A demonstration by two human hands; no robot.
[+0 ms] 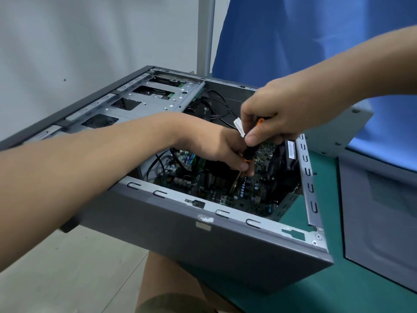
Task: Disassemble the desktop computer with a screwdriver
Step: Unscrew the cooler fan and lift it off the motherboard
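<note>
Reaching into an open desktop computer case (203,240), I work at a green-matted surface (325,290) in a room with a plain pale wall (79,41), a light tiled floor (67,267) and a blue cloth (293,30) hanging behind a grey upright pole (206,30). The case lies on its side with its open face up; its near left corner juts past the surface's edge, above the floor and my knee (169,279).

My right hand (277,111) has its grip curled round the top of the screwdriver (251,152), thumb pressed on the black handle with its orange bands. My left hand (216,145) pinches the tool lower down, where handle meets the brass-coloured shaft. The shaft slants down into the case towards the motherboard (237,195); its tip is too small to make out among the parts.

The case's outer walls are smooth, matt dark grey; its inner rim is bare silvery sheet metal punched with U-shaped slots. At the far left sits a stamped steel drive cage (158,98) with rectangular cut-outs. The board is dark green and crowded with small cylindrical capacitors and connectors. Black cables (216,102) loop across the interior, one carrying a white paper tag (239,126) just beside my right thumb. A flat grey side panel (381,213) lies on the surface to the right of the case.
</note>
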